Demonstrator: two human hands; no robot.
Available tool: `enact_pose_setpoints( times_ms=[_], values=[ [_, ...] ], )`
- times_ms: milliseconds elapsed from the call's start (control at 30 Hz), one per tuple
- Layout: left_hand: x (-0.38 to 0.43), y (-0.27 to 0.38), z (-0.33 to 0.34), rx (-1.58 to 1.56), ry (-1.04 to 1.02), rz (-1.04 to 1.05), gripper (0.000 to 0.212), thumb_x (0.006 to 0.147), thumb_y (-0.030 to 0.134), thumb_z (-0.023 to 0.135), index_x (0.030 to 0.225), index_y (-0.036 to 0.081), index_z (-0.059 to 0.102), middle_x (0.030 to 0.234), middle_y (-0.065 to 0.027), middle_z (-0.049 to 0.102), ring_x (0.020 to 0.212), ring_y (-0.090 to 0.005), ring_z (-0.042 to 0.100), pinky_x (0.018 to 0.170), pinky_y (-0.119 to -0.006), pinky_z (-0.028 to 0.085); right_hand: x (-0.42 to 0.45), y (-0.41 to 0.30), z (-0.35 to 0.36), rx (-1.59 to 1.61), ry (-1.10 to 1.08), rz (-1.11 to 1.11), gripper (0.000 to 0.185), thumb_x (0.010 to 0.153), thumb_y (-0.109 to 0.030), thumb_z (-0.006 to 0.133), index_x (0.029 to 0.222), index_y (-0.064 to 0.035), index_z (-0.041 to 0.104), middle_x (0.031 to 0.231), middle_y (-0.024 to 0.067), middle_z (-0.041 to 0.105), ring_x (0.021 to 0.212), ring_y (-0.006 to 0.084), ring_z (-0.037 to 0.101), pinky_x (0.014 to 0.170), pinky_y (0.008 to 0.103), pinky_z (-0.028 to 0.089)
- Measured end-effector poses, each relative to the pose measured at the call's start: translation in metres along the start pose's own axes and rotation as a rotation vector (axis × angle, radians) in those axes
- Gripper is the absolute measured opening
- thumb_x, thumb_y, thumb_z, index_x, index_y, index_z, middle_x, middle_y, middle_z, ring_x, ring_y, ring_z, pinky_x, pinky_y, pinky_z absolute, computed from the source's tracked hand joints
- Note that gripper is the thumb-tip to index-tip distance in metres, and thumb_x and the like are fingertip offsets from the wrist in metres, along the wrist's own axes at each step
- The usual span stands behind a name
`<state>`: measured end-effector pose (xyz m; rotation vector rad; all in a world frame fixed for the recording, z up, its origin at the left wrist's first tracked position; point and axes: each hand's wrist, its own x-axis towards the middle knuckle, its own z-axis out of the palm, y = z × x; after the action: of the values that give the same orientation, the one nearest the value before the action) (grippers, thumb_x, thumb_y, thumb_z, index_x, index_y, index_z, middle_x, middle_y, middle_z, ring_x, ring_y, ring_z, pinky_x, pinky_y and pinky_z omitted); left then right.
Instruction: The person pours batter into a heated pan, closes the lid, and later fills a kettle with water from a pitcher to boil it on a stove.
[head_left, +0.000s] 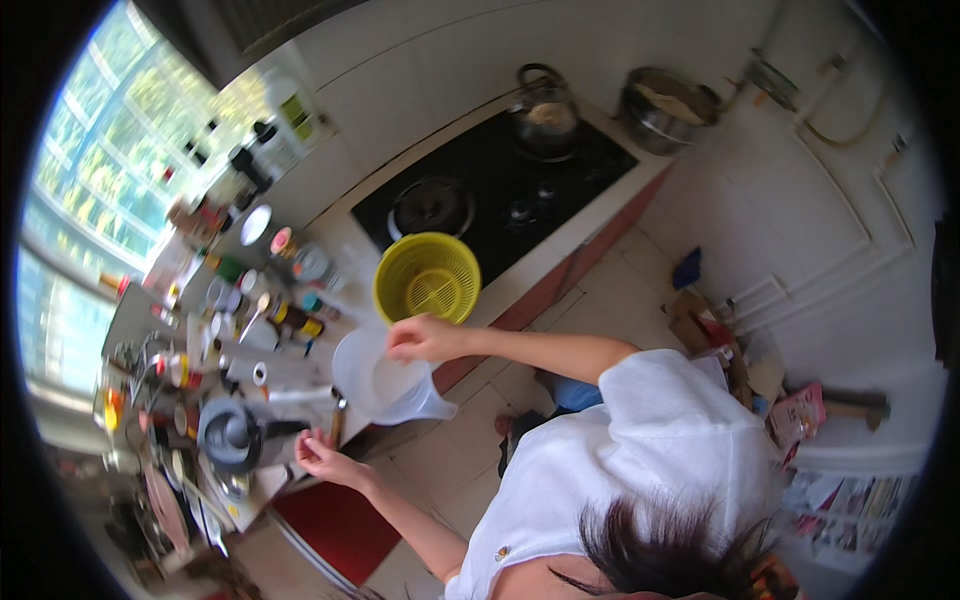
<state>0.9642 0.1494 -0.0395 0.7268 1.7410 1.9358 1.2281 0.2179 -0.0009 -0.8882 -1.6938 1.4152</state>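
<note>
My right hand (426, 339) is over the rim of a translucent white plastic bowl (364, 367) with a pouring lip. Its fingers are bent, and whether they hold anything is unclear. Some pale contents show inside the bowl. Just beyond this hand, a yellow-green plastic colander (427, 279) sits at the hob's near corner. Lower in the view, my left hand (324, 456) is raised with loosely bent fingers and nothing visible in it. It is near the black handle of a grey-lidded jug or pot (231, 435), though contact cannot be made out. A wooden-handled utensil (338, 424) lies between this hand and the bowl.
A black gas hob (487, 187) bears a metal kettle (544, 120). A large steel pot (664, 112) stands beyond it. Bottles, jars and rolls (285, 375) crowd the counter by the window. A red panel (337, 529) lies below the counter; cardboard boxes (697, 322) stand by the wall.
</note>
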Motion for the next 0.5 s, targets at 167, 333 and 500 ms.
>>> enact_pose_setpoints(
  times_ms=[167,333,500],
  values=[
    [-0.124,0.015,0.098,-0.023,-0.741,-0.088,0.017,0.093,0.014,0.047,0.102,0.001,0.053,0.099,-0.0083,0.058,0.082,-0.0152,0.059,0.071,-0.025,0.047,-0.194,0.079,-0.158,0.03,1.126,0.256,0.012,0.088,-0.014,0.053,0.092,-0.003,0.056,0.081,0.0069,0.061,0.072,0.0117,0.06,0.062,0.0238,0.05],
    [-0.21,0.031,0.183,-0.083,-1.11,-0.156,0.015,0.093,0.012,0.047,0.101,0.0,0.053,0.097,-0.0055,0.058,0.082,-0.0107,0.057,0.074,-0.023,0.046,-0.33,0.054,-0.243,0.233,1.738,0.309,0.013,0.089,-0.02,0.055,0.092,-0.007,0.054,0.079,0.004,0.061,0.066,0.0088,0.057,0.057,0.0211,0.046],
    [-0.285,0.037,0.267,-0.036,-1.228,-0.088,0.017,0.094,0.015,0.047,0.098,0.0,0.055,0.091,-0.0038,0.058,0.081,-0.0097,0.057,0.07,-0.021,0.043,-0.357,0.045,-0.348,0.271,1.731,0.218,0.016,0.088,-0.022,0.057,0.088,-0.0066,0.055,0.078,0.0034,0.062,0.064,0.007,0.056,0.056,0.0203,0.045]
  ],
)
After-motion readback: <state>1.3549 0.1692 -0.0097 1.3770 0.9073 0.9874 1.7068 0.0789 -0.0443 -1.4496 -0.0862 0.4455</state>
